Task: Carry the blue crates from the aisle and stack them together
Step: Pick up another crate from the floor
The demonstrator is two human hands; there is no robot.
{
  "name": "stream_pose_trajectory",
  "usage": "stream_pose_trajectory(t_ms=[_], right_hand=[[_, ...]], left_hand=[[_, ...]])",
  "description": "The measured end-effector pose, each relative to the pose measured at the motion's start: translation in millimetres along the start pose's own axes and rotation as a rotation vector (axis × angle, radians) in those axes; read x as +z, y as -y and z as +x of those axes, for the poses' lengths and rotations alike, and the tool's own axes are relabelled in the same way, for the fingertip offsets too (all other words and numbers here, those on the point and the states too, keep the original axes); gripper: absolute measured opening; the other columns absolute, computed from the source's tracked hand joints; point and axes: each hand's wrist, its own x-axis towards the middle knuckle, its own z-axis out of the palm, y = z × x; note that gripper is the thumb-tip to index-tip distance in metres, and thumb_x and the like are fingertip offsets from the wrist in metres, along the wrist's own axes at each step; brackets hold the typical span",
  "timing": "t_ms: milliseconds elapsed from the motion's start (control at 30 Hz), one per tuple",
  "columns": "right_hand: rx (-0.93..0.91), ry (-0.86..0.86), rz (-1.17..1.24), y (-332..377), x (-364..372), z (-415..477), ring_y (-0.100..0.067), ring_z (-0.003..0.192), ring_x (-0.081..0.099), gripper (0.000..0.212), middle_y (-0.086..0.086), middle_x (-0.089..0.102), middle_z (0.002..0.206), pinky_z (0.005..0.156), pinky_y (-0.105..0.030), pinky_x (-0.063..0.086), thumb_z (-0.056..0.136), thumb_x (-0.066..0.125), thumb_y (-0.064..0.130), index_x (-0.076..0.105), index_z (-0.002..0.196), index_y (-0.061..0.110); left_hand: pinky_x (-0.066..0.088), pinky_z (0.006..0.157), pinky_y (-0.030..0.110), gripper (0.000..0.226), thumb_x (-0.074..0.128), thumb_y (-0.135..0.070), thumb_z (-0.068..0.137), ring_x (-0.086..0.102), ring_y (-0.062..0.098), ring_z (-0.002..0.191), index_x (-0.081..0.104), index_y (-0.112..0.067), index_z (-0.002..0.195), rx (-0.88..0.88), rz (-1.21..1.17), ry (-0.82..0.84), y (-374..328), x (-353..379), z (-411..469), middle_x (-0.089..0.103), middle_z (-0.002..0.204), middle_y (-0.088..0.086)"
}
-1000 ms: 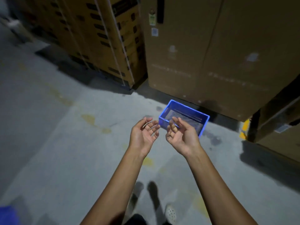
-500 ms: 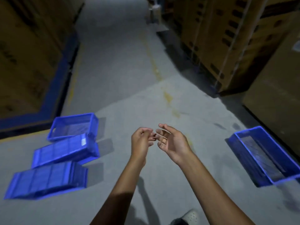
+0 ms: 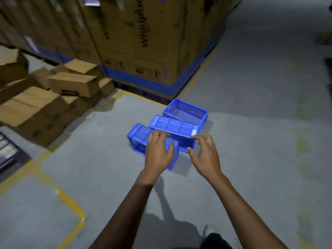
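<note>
Crates [image 3: 172, 126] sit mid-frame on the floor [image 3: 260, 141]; both arms reach forward, left hand [image 3: 158, 151] and right hand [image 3: 204, 153] spread open, palms down, holding nothing.

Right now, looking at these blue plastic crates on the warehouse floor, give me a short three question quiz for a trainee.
1. How many blue plastic crates sit on the grey concrete floor?
2. True or false: the farthest blue crate is upright and open-topped.
3. Which hand is over the nearest overturned blue crate: A left hand, B right hand?

Key: 1. Three. 2. True. 3. A.
</note>
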Motion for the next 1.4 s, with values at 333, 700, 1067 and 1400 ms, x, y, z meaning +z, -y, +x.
stream_pose_trajectory(t_ms=[333,700,1067,1400], right_hand=[[-0.047,0.155,0.106,57.8,145.8,98.4,-0.02,0.106,0.057,0.033,-0.001,0.049,0.118,0.089,-0.04,0.049,0.085,0.07,0.023,0.06,0.116,0.023],[0.116,0.203,0.173,78.0,268.0,212.6,-0.019,0.101,0.058,0.028,0.002,0.049,0.114,0.082,-0.033,0.046,0.087,0.071,0.019,0.061,0.114,0.021],[0.228,0.043,0.026,105.3,327.4,229.9,-0.024,0.101,0.059,0.03,-0.001,0.053,0.109,0.085,-0.038,0.049,0.084,0.073,0.017,0.063,0.113,0.015],[0.451,-0.104,-0.195,162.8,366.7,183.2,-0.031,0.109,0.057,0.04,-0.011,0.054,0.12,0.084,-0.038,0.048,0.086,0.069,0.019,0.057,0.123,0.013]], left_hand=[[0.042,0.096,0.036,0.04,0.059,-0.03,0.084,0.047,0.025,0.111,0.055,-0.017,0.122,-0.03,0.07,0.127,158.2,-64.0,79.1,0.052,0.122,0.002],[0.035,0.093,0.025,0.037,0.061,-0.028,0.086,0.043,0.02,0.117,0.057,-0.016,0.121,-0.162,0.155,0.167,292.4,-109.8,185.4,0.052,0.124,0.001],[0.027,0.091,0.013,0.038,0.055,-0.033,0.085,0.045,0.02,0.114,0.061,-0.014,0.118,0.015,-0.046,0.3,397.3,-106.9,258.9,0.054,0.122,0.002],[0.038,0.093,0.026,0.029,0.059,-0.02,0.087,0.05,0.026,0.112,0.061,-0.011,0.115,0.247,-0.125,0.501,455.8,-112.3,294.5,0.056,0.118,0.007]])
